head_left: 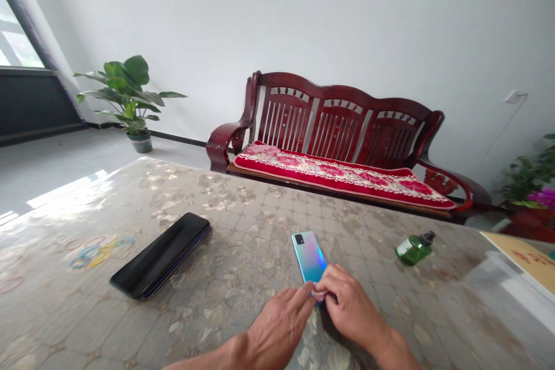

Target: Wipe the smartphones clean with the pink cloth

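While the left hand (pixel 281 322), fingers extended, apparently steadies the gradient-blue smartphone (pixel 309 256), the right hand's (pixel 352 304) fingers pinch a pinkish cloth (pixel 319 295) over its lower end.

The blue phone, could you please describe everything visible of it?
The phone lies back up on a patterned tablecloth, glossy, shading from mint through lilac to blue. A dark camera block sits at its far left corner. The left hand and right hand partly hide its near end, where a pinkish wad seems to touch it.
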The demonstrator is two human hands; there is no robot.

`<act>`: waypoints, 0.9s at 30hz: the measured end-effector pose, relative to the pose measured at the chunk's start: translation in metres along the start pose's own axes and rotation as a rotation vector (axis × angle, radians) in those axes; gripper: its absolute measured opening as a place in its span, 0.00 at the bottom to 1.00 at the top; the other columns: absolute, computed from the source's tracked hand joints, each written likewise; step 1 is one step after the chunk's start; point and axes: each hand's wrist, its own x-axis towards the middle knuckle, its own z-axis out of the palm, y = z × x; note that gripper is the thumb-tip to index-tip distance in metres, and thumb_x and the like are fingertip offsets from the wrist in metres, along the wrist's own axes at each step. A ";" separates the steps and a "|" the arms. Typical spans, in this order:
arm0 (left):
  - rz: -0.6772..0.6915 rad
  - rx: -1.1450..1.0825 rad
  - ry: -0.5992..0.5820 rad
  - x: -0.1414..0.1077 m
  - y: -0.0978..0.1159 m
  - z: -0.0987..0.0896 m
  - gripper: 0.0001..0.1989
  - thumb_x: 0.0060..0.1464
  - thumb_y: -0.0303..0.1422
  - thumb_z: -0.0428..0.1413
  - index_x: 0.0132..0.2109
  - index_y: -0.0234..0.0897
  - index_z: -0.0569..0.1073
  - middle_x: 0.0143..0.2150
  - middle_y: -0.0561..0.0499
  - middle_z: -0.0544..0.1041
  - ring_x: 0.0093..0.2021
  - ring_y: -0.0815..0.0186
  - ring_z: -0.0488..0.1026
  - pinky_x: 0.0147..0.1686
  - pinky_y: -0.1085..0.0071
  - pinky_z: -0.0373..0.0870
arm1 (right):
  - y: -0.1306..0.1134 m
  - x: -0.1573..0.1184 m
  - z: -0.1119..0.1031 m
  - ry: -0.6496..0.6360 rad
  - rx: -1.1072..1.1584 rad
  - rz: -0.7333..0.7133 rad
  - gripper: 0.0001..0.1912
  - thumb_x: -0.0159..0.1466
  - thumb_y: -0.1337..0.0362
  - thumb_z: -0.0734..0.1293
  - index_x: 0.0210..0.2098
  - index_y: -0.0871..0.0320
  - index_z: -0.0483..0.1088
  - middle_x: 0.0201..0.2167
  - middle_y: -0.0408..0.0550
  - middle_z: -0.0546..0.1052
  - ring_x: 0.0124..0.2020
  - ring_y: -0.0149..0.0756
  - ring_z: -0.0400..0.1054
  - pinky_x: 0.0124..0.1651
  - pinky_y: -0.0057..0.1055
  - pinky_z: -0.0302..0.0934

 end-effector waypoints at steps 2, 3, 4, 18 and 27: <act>0.011 0.016 0.003 0.001 0.000 0.001 0.25 0.59 0.20 0.47 0.62 0.34 0.59 0.57 0.42 0.70 0.54 0.58 0.68 0.54 0.63 0.68 | 0.000 0.001 0.001 0.006 0.007 0.015 0.16 0.56 0.80 0.58 0.29 0.54 0.70 0.30 0.43 0.71 0.37 0.34 0.66 0.39 0.29 0.58; 0.014 0.020 -0.002 0.001 0.000 0.001 0.25 0.59 0.20 0.47 0.62 0.34 0.59 0.57 0.42 0.70 0.53 0.58 0.69 0.53 0.63 0.68 | -0.001 0.001 0.001 0.007 0.009 0.023 0.16 0.56 0.80 0.58 0.28 0.54 0.69 0.30 0.43 0.72 0.37 0.34 0.66 0.39 0.29 0.58; 0.012 0.021 -0.011 0.002 0.000 0.001 0.25 0.59 0.20 0.48 0.62 0.33 0.59 0.57 0.42 0.70 0.53 0.58 0.69 0.53 0.64 0.68 | -0.001 0.002 0.000 0.008 0.010 0.030 0.16 0.56 0.80 0.58 0.28 0.54 0.70 0.30 0.42 0.72 0.37 0.34 0.66 0.39 0.29 0.58; -0.047 0.032 -0.073 0.001 -0.004 0.008 0.28 0.54 0.20 0.46 0.63 0.34 0.58 0.65 0.43 0.63 0.59 0.55 0.63 0.59 0.60 0.63 | 0.013 0.005 0.006 0.111 -0.113 0.163 0.16 0.57 0.78 0.58 0.30 0.55 0.73 0.32 0.44 0.73 0.38 0.34 0.68 0.41 0.28 0.58; 0.000 0.072 -0.070 0.003 -0.005 0.007 0.24 0.57 0.22 0.48 0.61 0.31 0.61 0.61 0.40 0.66 0.54 0.55 0.67 0.54 0.61 0.66 | 0.032 0.049 0.015 0.180 -0.204 0.151 0.17 0.60 0.78 0.58 0.32 0.54 0.74 0.34 0.45 0.74 0.41 0.35 0.67 0.46 0.27 0.58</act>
